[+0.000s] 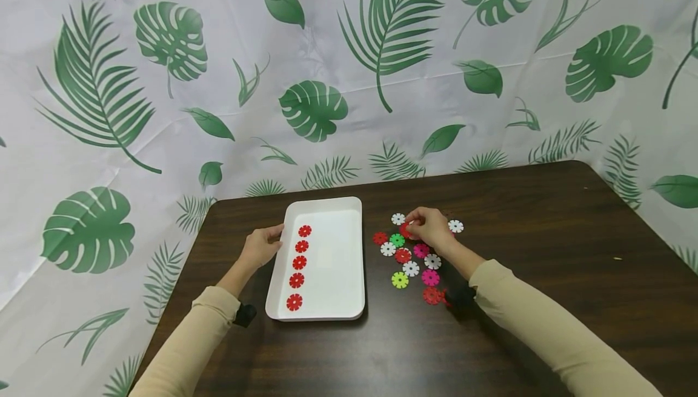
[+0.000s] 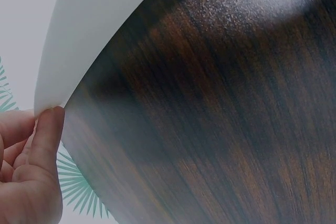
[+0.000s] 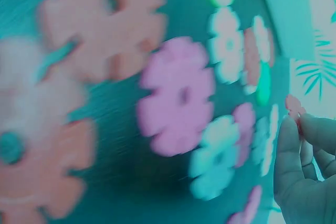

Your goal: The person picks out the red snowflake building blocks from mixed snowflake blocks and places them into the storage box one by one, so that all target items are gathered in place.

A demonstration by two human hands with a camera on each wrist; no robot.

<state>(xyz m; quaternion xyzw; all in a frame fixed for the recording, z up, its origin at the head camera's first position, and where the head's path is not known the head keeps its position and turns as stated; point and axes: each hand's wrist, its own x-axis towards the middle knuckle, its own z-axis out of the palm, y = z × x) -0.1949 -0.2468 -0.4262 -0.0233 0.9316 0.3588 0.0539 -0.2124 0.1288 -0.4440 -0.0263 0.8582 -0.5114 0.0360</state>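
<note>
The left hand [image 1: 262,246] pinches the left rim of a white tray [image 1: 338,263]; in the left wrist view, thumb and finger [image 2: 48,129] meet at the tray's edge [image 2: 94,35]. Along the tray's left side runs a column of several red notched discs [image 1: 299,262]. Between thumb and fingertips the right hand [image 1: 431,227] holds a red notched disc [image 3: 294,104], above the loose discs right of the tray. Among these lie a green disc [image 1: 397,240], a yellow-green disc [image 1: 400,280], a pink disc [image 1: 430,277] and a white disc [image 1: 411,268].
The dark wooden table [image 1: 523,239] reaches back to a white curtain with green leaves [image 1: 313,109]. Red discs [image 1: 432,295] lie near the right wrist, and a white disc [image 1: 455,226] sits just beyond the right hand. A small pale scrap [image 1: 617,258] is far right.
</note>
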